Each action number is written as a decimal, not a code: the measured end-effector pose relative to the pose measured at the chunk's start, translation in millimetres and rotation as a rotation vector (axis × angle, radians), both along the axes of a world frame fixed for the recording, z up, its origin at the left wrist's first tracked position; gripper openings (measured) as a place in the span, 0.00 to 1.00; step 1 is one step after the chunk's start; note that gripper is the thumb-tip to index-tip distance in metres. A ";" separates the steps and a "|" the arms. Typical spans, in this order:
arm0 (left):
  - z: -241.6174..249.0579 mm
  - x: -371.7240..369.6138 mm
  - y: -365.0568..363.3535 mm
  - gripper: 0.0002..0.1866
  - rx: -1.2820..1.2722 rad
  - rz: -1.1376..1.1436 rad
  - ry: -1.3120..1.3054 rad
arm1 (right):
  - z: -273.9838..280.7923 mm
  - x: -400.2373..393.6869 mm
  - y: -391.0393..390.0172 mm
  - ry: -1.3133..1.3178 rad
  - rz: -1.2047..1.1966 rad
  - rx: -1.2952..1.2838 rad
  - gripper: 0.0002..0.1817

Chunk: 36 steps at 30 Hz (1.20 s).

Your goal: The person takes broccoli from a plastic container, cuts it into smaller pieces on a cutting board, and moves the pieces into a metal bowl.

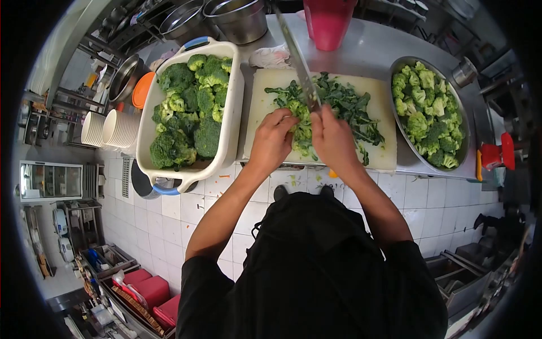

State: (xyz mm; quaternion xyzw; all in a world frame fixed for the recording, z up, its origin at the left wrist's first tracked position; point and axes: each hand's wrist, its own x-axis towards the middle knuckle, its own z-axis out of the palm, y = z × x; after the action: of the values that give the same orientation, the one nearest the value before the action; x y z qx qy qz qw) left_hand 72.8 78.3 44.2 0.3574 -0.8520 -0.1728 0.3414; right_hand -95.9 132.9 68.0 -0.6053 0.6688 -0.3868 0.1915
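Observation:
My right hand (pixel 334 137) grips a large kitchen knife (pixel 302 65), its long blade pointing up and away from me over the cutting board (pixel 261 90). Close to its left, my left hand (pixel 275 137) has its fingers closed on a piece of broccoli (pixel 303 127) lying on the board. The knife's handle is hidden inside the right hand. Dark green broccoli leaves (pixel 353 116) are scattered behind and to the right of both hands.
To the left stands a white tub (pixel 232 113) of large broccoli heads. At the right, a metal bowl (pixel 397 63) holds cut florets. A red container (pixel 329 25), a crumpled cloth (pixel 271 57) and steel pots (pixel 240 25) stand along the back. Paper bowls (pixel 120 129) are stacked far left.

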 end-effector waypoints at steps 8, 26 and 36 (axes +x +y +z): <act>2.1 3.1 2.6 0.20 0.012 0.013 -0.029 | -49.6 -4.3 -0.9 0.147 0.050 0.142 0.12; -12.4 11.4 -12.6 0.17 0.223 0.251 0.183 | -20.4 16.2 -9.1 -0.020 -0.051 -0.008 0.11; -8.2 8.3 -6.0 0.17 0.152 0.194 0.091 | -47.9 8.7 -12.3 0.210 0.094 0.196 0.13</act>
State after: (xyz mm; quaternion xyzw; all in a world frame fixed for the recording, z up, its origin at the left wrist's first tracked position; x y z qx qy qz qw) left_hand 81.0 72.2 36.0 0.4547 -0.7815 -0.2189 0.3668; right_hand -87.2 120.5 20.2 -0.6516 0.6905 -0.2448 0.1969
